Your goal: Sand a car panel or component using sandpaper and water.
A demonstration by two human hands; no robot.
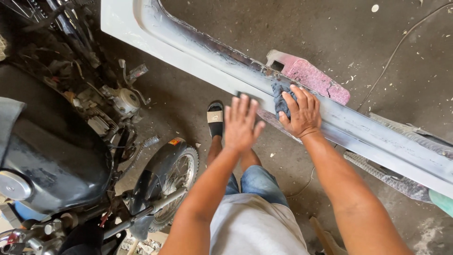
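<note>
The right hand (302, 115) presses a dark rag (281, 100) onto the long grey panel (368, 130), while the left hand (240, 123) lies flat and open on the panel's edge, beside a motorbike (71, 156).

Bright, even daylight fills the scene, with soft, short shadows on the grey concrete floor (198, 99). Mild glare sits on the long white painted panel (368, 127). Wide-angle bending shows at the edges; focus is sharp throughout.
</note>
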